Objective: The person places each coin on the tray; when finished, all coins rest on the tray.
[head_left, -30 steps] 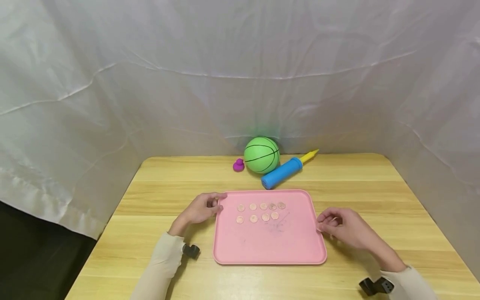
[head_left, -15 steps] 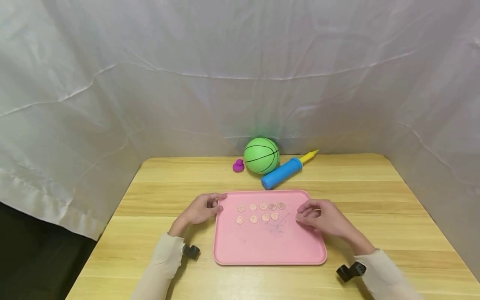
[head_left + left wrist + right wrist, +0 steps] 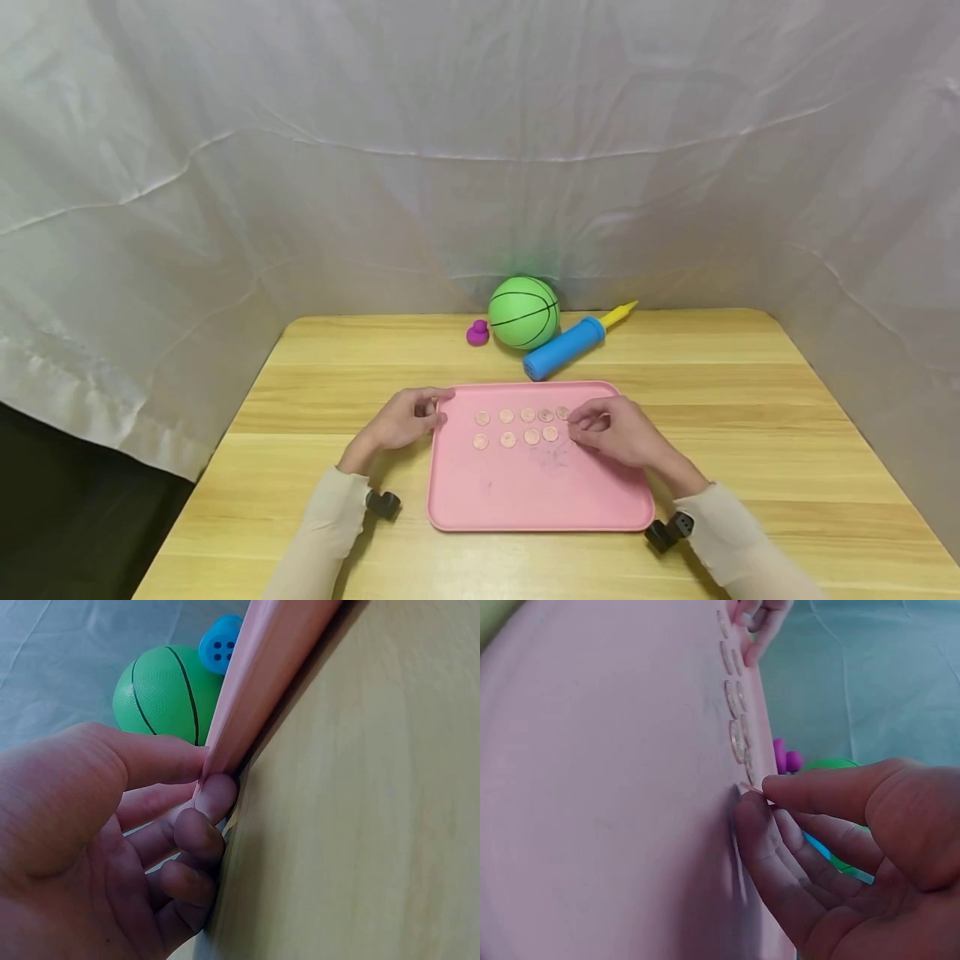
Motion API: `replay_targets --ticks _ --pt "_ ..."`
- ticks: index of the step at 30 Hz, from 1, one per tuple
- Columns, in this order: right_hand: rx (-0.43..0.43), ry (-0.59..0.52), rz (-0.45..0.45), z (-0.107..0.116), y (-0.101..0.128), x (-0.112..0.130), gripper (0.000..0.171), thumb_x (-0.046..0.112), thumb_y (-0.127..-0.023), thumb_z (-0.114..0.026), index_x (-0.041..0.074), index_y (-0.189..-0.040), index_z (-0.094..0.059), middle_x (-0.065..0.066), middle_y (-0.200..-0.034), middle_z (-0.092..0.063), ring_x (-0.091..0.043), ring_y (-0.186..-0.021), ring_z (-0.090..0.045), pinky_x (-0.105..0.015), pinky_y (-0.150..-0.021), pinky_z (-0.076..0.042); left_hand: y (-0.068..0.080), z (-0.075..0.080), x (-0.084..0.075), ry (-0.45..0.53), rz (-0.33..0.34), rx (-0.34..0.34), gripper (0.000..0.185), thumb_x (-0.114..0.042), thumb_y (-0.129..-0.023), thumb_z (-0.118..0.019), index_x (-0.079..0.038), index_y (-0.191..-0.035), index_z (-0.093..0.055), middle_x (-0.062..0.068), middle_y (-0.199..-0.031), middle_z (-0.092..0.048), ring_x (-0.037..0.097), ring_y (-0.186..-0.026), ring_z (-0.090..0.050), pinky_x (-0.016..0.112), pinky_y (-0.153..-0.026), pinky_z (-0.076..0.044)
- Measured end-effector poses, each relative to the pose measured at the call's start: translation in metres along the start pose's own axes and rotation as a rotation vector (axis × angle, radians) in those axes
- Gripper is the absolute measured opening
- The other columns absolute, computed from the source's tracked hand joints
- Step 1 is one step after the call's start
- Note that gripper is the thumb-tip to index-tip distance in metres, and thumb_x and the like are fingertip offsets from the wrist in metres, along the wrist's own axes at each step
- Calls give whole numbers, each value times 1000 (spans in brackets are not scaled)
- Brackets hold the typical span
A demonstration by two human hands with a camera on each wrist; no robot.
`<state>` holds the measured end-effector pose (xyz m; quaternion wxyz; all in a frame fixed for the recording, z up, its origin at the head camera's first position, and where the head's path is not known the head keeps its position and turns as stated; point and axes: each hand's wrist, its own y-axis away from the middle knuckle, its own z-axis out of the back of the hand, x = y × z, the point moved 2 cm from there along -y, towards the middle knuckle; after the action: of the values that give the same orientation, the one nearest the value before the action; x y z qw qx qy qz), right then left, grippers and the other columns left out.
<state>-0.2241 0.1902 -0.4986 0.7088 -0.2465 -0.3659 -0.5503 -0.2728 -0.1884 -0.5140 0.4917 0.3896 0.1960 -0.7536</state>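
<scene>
White sheeting is backing the wooden bench (image 3: 750, 392) where the left hand (image 3: 401, 419) is pinching the flat pink plastic tray's (image 3: 525, 492) rim while the right hand (image 3: 611, 429) is pinching a tenth small copper coin (image 3: 751, 790) beside nine laid coins (image 3: 517, 426).

The wooden table (image 3: 750, 400) bears a pink tray (image 3: 525, 492), green ball (image 3: 523, 312), blue pump (image 3: 564, 347) and purple duck (image 3: 476, 332).

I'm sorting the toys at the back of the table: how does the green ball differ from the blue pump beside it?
The green ball is round with black lines; the blue pump is a long cylinder with a yellow handle. The ball stands taller against the white sheet; the pump lies flat, angled across the table. The ball sits left of the pump, next to a small purple toy. Both rest beyond the pink tray, and no hand touches either.
</scene>
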Motion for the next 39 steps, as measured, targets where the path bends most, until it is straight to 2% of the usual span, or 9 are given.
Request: replay_targets --ticks 6,14,22,30,34,39 --pt "-8 9 26 -3 -2 1 20 6 -93 -84 3 -112 -80 -5 -98 -79 -14 -88 -72 -21 -77 -59 0 0 -2 9 -5 -2 43 -10 -105 -70 -4 -148 -67 4 -84 -63 13 -72 -53 20 -60 -42" --pt "-41 -3 -4 1 4 4 29 1 -90 -83 2 -118 -77 -10 -107 -79 -18 -94 -74 -23 -80 -61 -1 -1 -2 3 -8 -1 43 -9 -105 -70 -4 -148 -67 3 -84 -62 13 -72 -52 20 -60 -42" --pt "-48 -14 -16 5 12 2 29 2 -90 -83 3 -118 -76 -9 -106 -78 -19 -94 -73 -24 -79 -61 0 -1 -2 -5 -10 -8 42 -9 -105 -70 -3 -147 -68 3 -84 -63 13 -72 -53 20 -61 -42" --pt "-54 -4 -13 9 15 3 26 4 -93 -82 3 -118 -77 -9 -104 -79 -18 -90 -72 -24 -72 -61 1 -2 -5 37 -16 -12 38 -8 -105 -68 -2 -143 -69 1 -78 -60 10 -66 -52 20 -60 -42" --pt "-63 11 3 15 12 4 26 5 -94 -81 3 -119 -77 -10 -106 -79 -19 -92 -74 -27 -77 -62 -2 2 -10 32 -43 -30 36 -8 -107 -66 -1 -143 -69 5 -78 -63 8 -63 -52 20 -58 -44" --pt "-94 26 16 27 6 6 29 7 -98 -77 2 -126 -75 -16 -116 -79 -25 -101 -76 -37 -88 -65 -11 9 -27 -19 -104 -86 42 -9 -106 -68 0 -147 -65 13 -87 -70 11 -69 -57 22 -62 -48"
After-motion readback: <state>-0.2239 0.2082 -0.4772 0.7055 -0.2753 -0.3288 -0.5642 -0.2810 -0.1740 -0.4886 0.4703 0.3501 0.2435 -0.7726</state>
